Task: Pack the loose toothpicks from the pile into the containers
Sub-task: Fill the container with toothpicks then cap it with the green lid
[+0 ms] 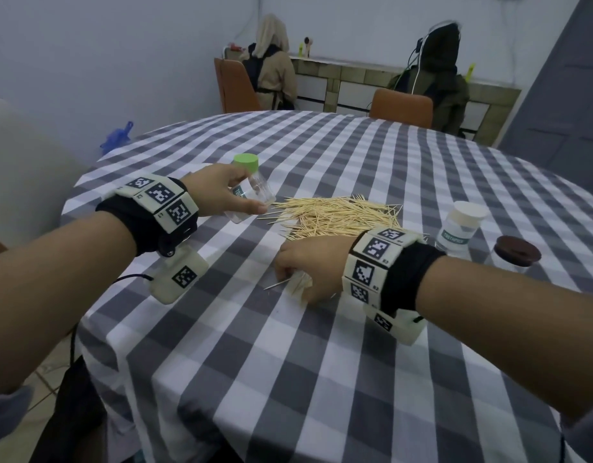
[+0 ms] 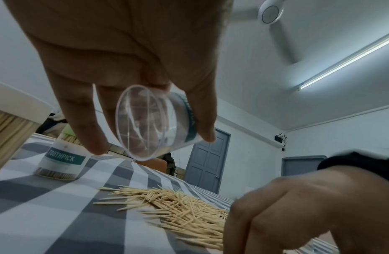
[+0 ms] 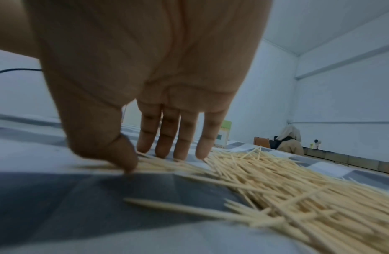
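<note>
A pile of loose toothpicks point(image 1: 335, 215) point(image 2: 184, 211) point(image 3: 287, 185) lies mid-table. My left hand point(image 1: 255, 202) point(image 2: 152, 142) holds a clear, empty toothpick container point(image 1: 251, 195) point(image 2: 150, 123) tilted just above the pile's left end, thumb on one side and fingers on the other. My right hand point(image 1: 295, 282) point(image 3: 150, 159) is arched over the near edge of the pile, fingertips point(image 3: 163, 151) on the cloth and thumb pressing a small bunch of toothpicks point(image 1: 296, 284) point(image 3: 158, 165) toward them. One stray stick pokes out to the left.
A green-lidded container point(image 1: 246, 163) stands behind my left hand. A white-lidded container point(image 1: 462, 225) and a brown-lidded one point(image 1: 515, 253) stand right of the pile. The left wrist view shows a filled, labelled container point(image 2: 63, 159). The checked tablecloth point(image 1: 288, 362) covers a round table; two seated people are beyond it.
</note>
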